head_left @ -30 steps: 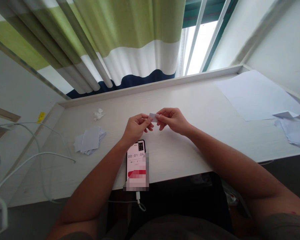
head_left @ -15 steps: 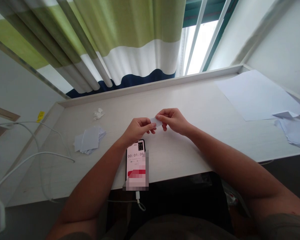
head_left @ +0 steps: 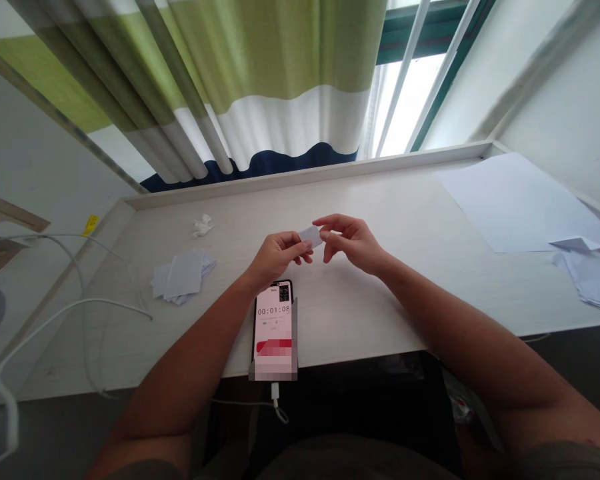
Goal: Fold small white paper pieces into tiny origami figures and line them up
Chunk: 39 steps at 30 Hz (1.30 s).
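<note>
You have a black smartphone lying flat at the near edge of a white wood-grain desk, its screen showing a stopwatch at 00:01:08 and its lower part pixelated. All positions below are given from this phone.

Directly above the phone, your left hand is clenched in a pinch, gripping a small rectangular white paper slip between thumb and fingers. The slip is held in the air above the desk, just beyond the phone and between your two hands, tilted rather than level.

Up and to the right of the phone, your right hand is not clenched; its fingers are parted and curved at the slip's right end. You cannot tell from this view whether they touch the slip.

Left of the phone lies a loose stack of white paper pieces, and further left and beyond it, a crumpled white tissue. Well to the right of the phone lie a large white paper sheet and, nearer the desk's right end, a pile of folded pale paper. A white charging cable runs from the phone's lower end. Beyond the phone, a green, white and navy striped curtain hangs at the window.
</note>
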Available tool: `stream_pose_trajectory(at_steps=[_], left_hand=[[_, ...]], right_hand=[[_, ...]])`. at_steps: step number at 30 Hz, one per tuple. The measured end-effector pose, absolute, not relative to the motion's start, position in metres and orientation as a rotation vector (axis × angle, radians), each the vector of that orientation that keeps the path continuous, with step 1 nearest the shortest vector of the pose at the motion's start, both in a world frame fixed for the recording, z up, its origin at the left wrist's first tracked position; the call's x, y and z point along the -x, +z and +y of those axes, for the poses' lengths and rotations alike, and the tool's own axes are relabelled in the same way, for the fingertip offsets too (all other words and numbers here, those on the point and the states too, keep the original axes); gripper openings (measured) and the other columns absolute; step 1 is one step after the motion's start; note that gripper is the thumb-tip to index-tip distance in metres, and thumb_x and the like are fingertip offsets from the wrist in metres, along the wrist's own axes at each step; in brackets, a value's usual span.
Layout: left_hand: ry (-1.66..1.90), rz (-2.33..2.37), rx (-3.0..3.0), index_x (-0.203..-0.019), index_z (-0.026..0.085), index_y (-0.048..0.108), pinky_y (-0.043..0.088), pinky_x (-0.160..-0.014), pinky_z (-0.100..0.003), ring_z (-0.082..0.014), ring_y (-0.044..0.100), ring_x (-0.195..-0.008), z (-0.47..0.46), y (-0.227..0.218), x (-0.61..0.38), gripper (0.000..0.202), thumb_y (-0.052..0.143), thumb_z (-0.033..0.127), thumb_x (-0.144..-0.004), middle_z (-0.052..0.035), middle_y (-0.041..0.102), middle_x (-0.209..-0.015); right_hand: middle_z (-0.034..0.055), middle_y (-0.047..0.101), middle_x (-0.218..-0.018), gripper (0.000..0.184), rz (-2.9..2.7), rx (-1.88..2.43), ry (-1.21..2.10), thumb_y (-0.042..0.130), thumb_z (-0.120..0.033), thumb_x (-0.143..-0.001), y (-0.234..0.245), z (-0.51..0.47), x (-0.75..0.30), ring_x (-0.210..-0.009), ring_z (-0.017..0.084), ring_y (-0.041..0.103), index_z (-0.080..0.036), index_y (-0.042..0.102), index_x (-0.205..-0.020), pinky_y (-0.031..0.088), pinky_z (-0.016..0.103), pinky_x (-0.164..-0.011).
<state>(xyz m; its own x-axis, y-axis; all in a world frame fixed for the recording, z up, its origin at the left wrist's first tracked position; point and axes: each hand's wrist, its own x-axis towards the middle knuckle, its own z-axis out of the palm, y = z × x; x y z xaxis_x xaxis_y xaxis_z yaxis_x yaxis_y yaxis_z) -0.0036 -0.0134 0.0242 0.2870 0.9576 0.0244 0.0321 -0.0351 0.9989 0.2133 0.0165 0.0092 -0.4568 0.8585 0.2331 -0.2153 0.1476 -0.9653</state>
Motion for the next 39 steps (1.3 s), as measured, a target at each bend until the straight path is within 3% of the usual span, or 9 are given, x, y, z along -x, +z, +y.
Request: stream_pose_trajectory(at_steps=[7, 14, 17, 20, 24, 29, 33, 39], left_hand=[[1.055, 1.007, -1.422, -0.091, 0.017, 0.078, 0.051, -0.067, -0.029, -0.017, 0.073, -0.073, -0.0137, 0.0212, 0.0019, 0.034, 0.09, 0.047, -0.083, -0.006, 0.08, -0.083], [1.114, 1.062, -1.567, -0.093, 0.017, 0.078, 0.056, -0.073, -0.029, -0.0192, 0.076, -0.085, -0.0159, 0.0166, -0.0017, 0.03, 0.088, 0.044, -0.086, -0.007, 0.08, -0.089], [1.124, 1.07, -1.502, -0.097, 0.019, 0.075, 0.052, -0.061, -0.026, -0.015, 0.071, -0.066, -0.0157, 0.0162, -0.0022, 0.035, 0.088, 0.049, -0.086, -0.0034, 0.078, -0.079], [1.11, 1.077, -1.41, -0.101, 0.02, 0.073, 0.044, -0.05, -0.026, -0.0108, 0.057, -0.046, -0.0153, 0.0183, -0.0009, 0.04, 0.087, 0.054, -0.086, 0.0017, 0.071, -0.062], [1.106, 1.027, -1.442, -0.106, 0.018, 0.077, 0.056, -0.065, -0.03, -0.0167, 0.075, -0.067, -0.0153, 0.0231, 0.0009, 0.039, 0.088, 0.05, -0.087, -0.0047, 0.081, -0.082], [1.128, 0.964, -1.462, -0.107, 0.017, 0.079, 0.06, -0.079, -0.033, -0.02, 0.079, -0.089, -0.0152, 0.0254, 0.0019, 0.032, 0.089, 0.04, -0.085, -0.0081, 0.084, -0.099], [1.173, 0.959, -1.422, -0.105, 0.017, 0.081, 0.06, -0.078, -0.033, -0.0194, 0.077, -0.088, -0.015, 0.025, 0.0015, 0.032, 0.088, 0.041, -0.086, -0.0072, 0.082, -0.094], [1.243, 0.997, -1.343, -0.097, 0.017, 0.076, 0.059, -0.072, -0.03, -0.0151, 0.073, -0.073, -0.0113, 0.0198, 0.0006, 0.035, 0.096, 0.034, -0.074, -0.0015, 0.077, -0.082]], right_hand=[[0.0001, 0.074, -0.092, 0.046, -1.501, 0.658, 1.495, 0.089, -0.054, -0.087, 0.0089, 0.0167, -0.2128, -0.062, 0.012, 0.072, -0.02, 0.077, -0.116, 0.064, 0.029, -0.059], [0.0046, 0.078, -0.093, 0.037, -1.605, 0.716, 1.212, 0.089, -0.056, -0.086, 0.0079, 0.0188, -0.2113, -0.087, 0.019, 0.072, -0.022, 0.081, -0.098, 0.062, 0.033, -0.074], [-0.0009, 0.068, -0.071, 0.036, -1.627, 0.777, 1.1, 0.086, -0.059, -0.089, 0.0092, 0.0198, -0.2139, -0.067, 0.015, 0.061, -0.023, 0.082, -0.097, 0.054, 0.03, -0.061], [-0.0045, 0.062, -0.059, 0.04, -1.615, 0.772, 1.224, 0.082, -0.06, -0.092, 0.0116, 0.0191, -0.2159, -0.052, 0.012, 0.053, -0.022, 0.08, -0.103, 0.047, 0.029, -0.051], [0.0035, 0.077, -0.082, 0.039, -1.543, 0.64, 1.341, 0.089, -0.055, -0.086, 0.0135, 0.0174, -0.2137, -0.071, 0.017, 0.073, -0.02, 0.076, -0.097, 0.062, 0.034, -0.067], [0.0042, 0.079, -0.088, 0.036, -1.505, 0.621, 1.374, 0.093, -0.049, -0.082, 0.0136, 0.0172, -0.2119, -0.082, 0.019, 0.076, -0.02, 0.076, -0.094, 0.063, 0.034, -0.075], [0.0036, 0.077, -0.087, 0.036, -1.499, 0.634, 1.392, 0.095, -0.047, -0.081, 0.013, 0.0168, -0.213, -0.082, 0.019, 0.075, -0.02, 0.075, -0.094, 0.063, 0.034, -0.075], [0.0037, 0.079, -0.089, 0.038, -1.519, 0.602, 1.427, 0.095, -0.046, -0.081, 0.0089, 0.0168, -0.2115, -0.081, 0.018, 0.076, -0.019, 0.074, -0.099, 0.064, 0.033, -0.074]])
